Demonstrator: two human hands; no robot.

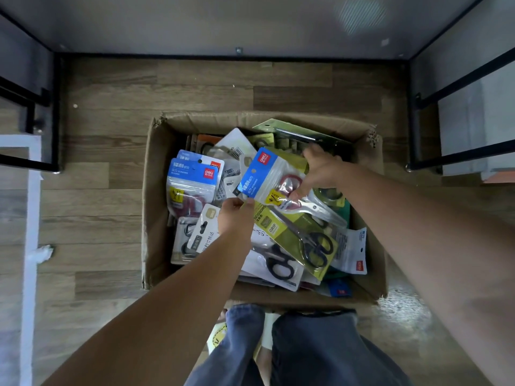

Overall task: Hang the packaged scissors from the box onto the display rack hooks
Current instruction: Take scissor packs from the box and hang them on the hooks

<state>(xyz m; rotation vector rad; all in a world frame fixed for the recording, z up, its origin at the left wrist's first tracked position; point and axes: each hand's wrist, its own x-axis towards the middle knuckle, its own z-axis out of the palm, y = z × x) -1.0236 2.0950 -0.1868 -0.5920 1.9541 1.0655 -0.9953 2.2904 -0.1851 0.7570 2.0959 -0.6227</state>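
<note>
Jeans-clad legs (306, 352) stood low in frame; both the left hand (235, 218) and right hand (320, 169) pinched a blue-topped scissors pack (271, 178) above the cardboard box (156, 190); its slick pouch might slip free.

Lower packages in the cardboard box (156, 190): largely covered by those above and by both forearms. Small print on the blue-topped scissors pack (267, 176): too small to be read. Black rack frame (446, 87): cut off, possibly shelving.
</note>
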